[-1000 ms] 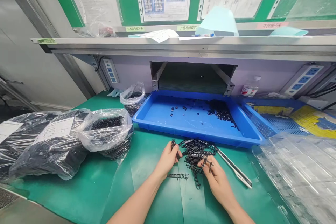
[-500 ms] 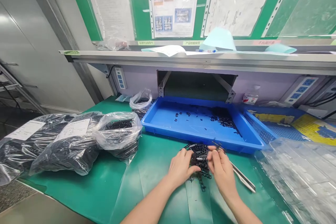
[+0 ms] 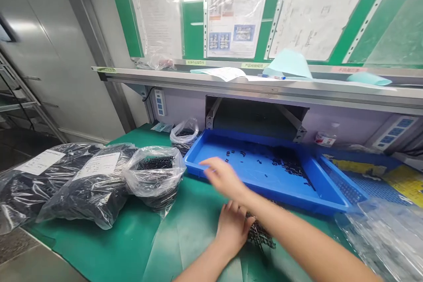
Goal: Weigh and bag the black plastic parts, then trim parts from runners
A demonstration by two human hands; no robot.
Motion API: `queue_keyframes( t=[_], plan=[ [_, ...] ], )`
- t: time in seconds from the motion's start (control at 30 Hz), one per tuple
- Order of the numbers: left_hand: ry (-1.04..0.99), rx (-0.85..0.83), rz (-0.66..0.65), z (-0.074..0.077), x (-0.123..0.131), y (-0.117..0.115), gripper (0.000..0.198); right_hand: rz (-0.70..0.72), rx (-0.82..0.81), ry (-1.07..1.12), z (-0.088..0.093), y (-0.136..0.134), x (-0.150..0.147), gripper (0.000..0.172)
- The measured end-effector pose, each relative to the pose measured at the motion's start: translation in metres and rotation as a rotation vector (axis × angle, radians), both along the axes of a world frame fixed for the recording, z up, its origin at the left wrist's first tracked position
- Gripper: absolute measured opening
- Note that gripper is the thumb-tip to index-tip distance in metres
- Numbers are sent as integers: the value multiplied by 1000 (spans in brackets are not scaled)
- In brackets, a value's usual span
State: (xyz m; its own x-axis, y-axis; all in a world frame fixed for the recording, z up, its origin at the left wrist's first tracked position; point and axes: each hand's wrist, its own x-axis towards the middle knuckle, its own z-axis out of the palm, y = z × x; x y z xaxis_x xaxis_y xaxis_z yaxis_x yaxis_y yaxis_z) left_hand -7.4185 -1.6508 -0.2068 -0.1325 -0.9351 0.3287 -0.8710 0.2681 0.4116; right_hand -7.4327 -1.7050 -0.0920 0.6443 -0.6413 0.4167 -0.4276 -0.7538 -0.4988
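Note:
My left hand [image 3: 233, 227] is on the green table mat, its fingers curled against a bunch of black lattice-like parts [image 3: 259, 232]. The thumb lies along the edge of the bunch; my right forearm covers part of it. My right hand [image 3: 224, 178], smeared by motion, is stretched leftward over the front rim of the blue tray [image 3: 244, 187]. Its fingers look extended, and nothing shows in them. Left of it stands an open clear plastic bag [image 3: 155, 174] filled with black parts. Small black pieces [image 3: 291, 165] are scattered inside the tray.
Two filled, labelled bags [image 3: 95, 185] lie at the left. A smaller open bag [image 3: 184, 135] stands behind the tray's left corner. At right are a blue perforated basket [image 3: 363, 174], clear plastic trays [image 3: 380, 233] and a bottle [image 3: 327, 135]. A shelf [image 3: 271, 90] spans the back.
My right hand has left the bunch of black parts and swung up and left across my left hand. My left hand stays at the bunch. The camera view has shifted slightly.

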Motion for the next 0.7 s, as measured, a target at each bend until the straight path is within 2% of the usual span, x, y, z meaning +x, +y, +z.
queue_keyframes(
  t=[0.03,0.07,0.13,0.23,0.33,0.5,0.7],
  plan=[
    [3,-21,-14,-1,-2,-1,16,-253,93,83,-1,-35,-15,30],
    [12,-32,-33,-1,-4,-1,16,-369,130,125,-4,-68,-32,33],
    [47,-65,-59,-4,-6,-2,16,-488,154,200,-10,-124,-63,36],
    [100,-150,-70,-11,-7,-3,13,-551,160,316,-22,-175,-94,30],
    [114,-249,-71,-21,-8,-7,15,-509,151,423,-34,-198,-99,26],
    [138,-398,-42,-32,-13,-11,21,-400,138,578,-47,-226,-82,31],
    [142,-394,-6,-37,-17,-11,22,-326,108,661,-52,-247,-63,32]
  ],
)
